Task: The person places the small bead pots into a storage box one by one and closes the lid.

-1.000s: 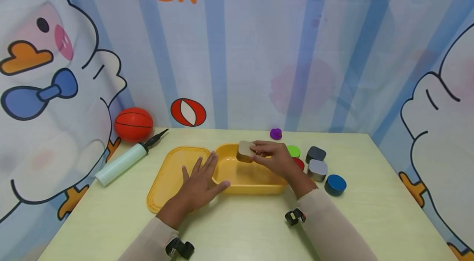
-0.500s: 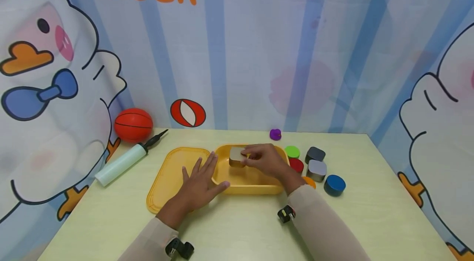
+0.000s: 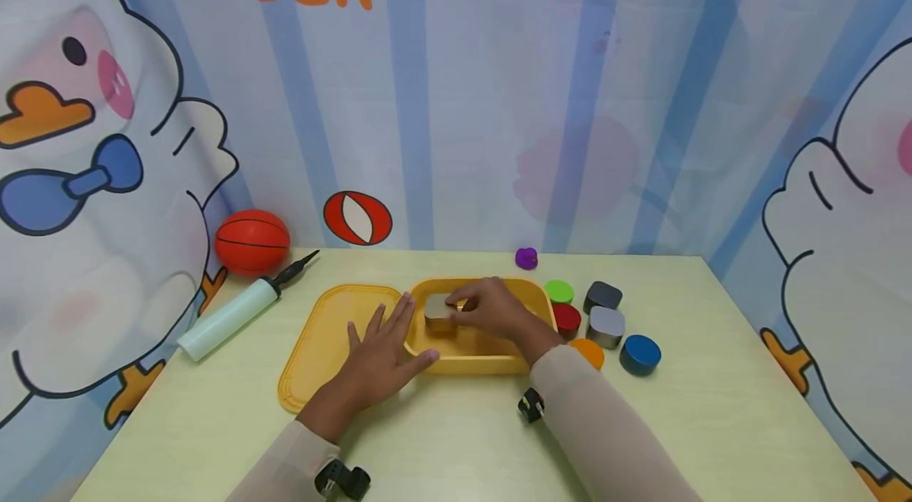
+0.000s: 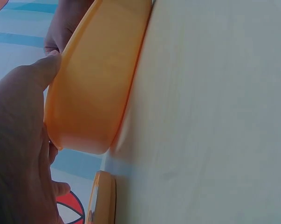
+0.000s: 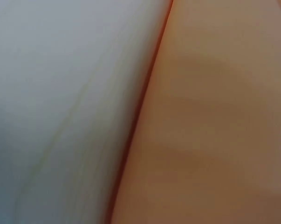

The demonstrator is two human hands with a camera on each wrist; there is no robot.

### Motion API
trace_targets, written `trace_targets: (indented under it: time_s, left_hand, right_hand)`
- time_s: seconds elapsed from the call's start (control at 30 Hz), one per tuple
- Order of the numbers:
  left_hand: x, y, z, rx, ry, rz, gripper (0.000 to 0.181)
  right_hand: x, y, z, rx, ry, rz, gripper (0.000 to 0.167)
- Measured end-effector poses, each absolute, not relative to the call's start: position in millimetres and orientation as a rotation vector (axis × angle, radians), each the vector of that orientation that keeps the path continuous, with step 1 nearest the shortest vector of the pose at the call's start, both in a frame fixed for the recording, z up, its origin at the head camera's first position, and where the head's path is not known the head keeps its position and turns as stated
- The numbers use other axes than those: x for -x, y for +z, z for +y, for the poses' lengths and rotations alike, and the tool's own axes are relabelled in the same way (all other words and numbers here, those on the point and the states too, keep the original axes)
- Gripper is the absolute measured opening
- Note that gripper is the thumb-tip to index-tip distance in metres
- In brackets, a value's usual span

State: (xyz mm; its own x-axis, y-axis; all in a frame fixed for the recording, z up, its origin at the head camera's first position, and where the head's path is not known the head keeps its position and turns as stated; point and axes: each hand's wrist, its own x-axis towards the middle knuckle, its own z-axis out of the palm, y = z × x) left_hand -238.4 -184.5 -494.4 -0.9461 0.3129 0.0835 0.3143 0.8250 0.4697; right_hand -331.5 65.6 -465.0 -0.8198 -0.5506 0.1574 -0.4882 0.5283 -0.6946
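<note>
In the head view my right hand (image 3: pixel 495 309) pinches a greyish-tan block (image 3: pixel 438 313) by its right side, inside the left part of the yellow container (image 3: pixel 484 364). Whether the block touches the container's floor I cannot tell. Fingers spread, my left hand (image 3: pixel 378 363) rests at the container's left edge. Seen from the left wrist, the thumb of that hand (image 4: pixel 21 126) touches the rim of the container (image 4: pixel 93 84). Its wall fills much of the right wrist view (image 5: pixel 210 121), where no hand shows.
Left of the container lies a yellow lid (image 3: pixel 313 344), with a pale green pump (image 3: pixel 231 320) and a red ball (image 3: pixel 252 242) beyond. Green (image 3: pixel 559 291), red (image 3: pixel 567 320), orange (image 3: pixel 588 353), dark (image 3: pixel 602 295), grey (image 3: pixel 606 326) and blue (image 3: pixel 640 355) blocks stand right. A purple object (image 3: pixel 526 258) lies behind.
My right hand has moved left and slightly down with the block, from above the container's back part into its left part. The orange block has come into view. My left hand stays in place.
</note>
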Motion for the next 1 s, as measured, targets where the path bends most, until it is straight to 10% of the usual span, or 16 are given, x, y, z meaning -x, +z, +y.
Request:
trace_targets:
  time_s: [1.0]
  left_hand:
    - [239.1,-494.4,-184.0,0.521,-0.816,-2.997,0.097]
  right_hand:
    - [328.9,-471.7,50.5,0.952,-1.142,2.651,0.033]
